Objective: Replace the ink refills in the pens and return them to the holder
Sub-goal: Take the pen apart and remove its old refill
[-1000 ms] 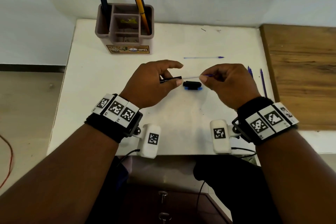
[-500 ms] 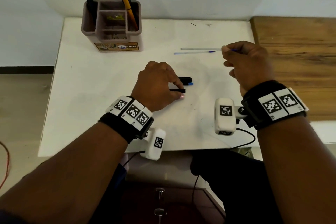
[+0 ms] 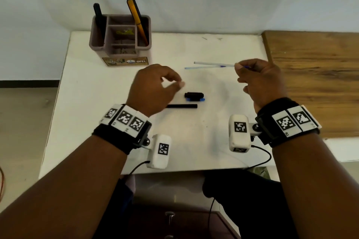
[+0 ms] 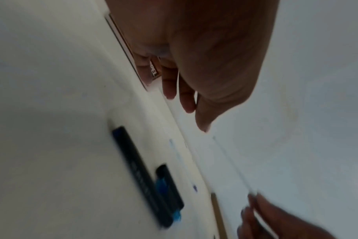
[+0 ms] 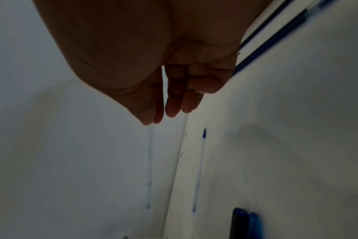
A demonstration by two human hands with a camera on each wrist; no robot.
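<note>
Above the smooth white table (image 3: 101,91), right hand (image 3: 260,81) pinches a thin, seemingly clear refill (image 3: 213,64); left hand (image 3: 153,89) relaxed.

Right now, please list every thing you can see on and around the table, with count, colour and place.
Pen holder: one, brownish, far left of the table.
Pens in holder: two, one black in the left slot, one yellow and blue in the right slot.
Pen barrel: one, black, lying mid-table.
Pen cap part: one, black and blue, just behind the barrel.
Refill on table: one, pale with blue tip, far side.
Held refill: one, pale, in the right hand.
Dark blue refills: two, by the wooden top.
White table: one.
Left hand: empty, above the barrel.
Right hand: pinches the refill.
</note>
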